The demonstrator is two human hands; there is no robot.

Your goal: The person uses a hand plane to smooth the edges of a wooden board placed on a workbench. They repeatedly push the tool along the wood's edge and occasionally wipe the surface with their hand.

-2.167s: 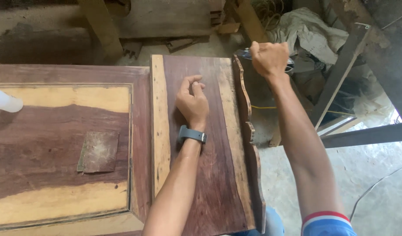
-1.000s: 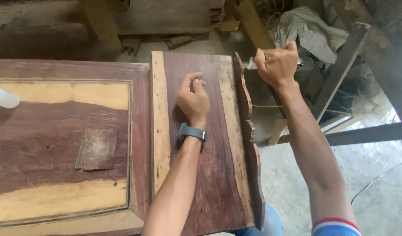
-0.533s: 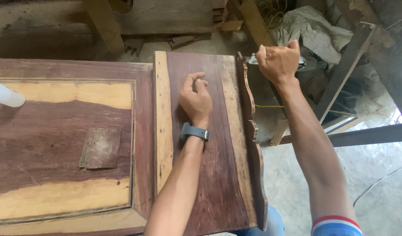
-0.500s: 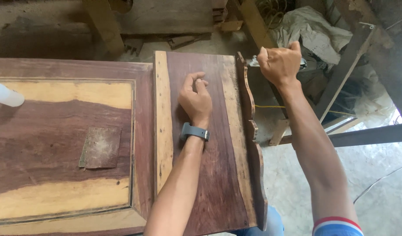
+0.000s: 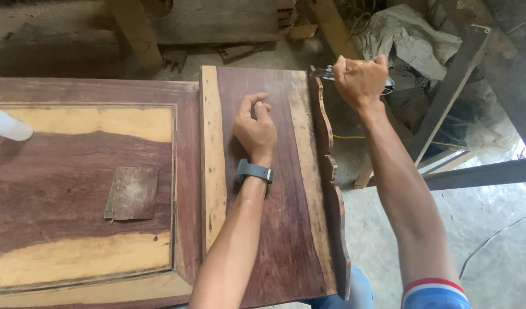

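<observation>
Hardwood board (image 5: 274,189) looks heavy and stiff (scalloped edge (image 5: 326,154) likely fragile). Left hand (image 5: 254,129) rests on it, half-curled; right hand (image 5: 360,77) fists a metal tool (image 5: 323,72).

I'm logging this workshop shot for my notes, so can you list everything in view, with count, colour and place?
Wooden board: one, dark red-brown with pale edges, under the left hand.
Carved strip: one, brown, scalloped, along the board's right edge.
Framed panel: one, red-brown and yellow, left of the board.
Sandpaper square: one, grey-brown, lying on the panel.
Plastic bottle: one, white, at the left edge.
Metal tool: one, silvery, mostly hidden in the right fist.
Crumpled cloth: one, grey-white, top right.
Wristwatch: one, grey, left wrist.
Left hand: resting on the board.
Right hand: fisted round the tool.
</observation>
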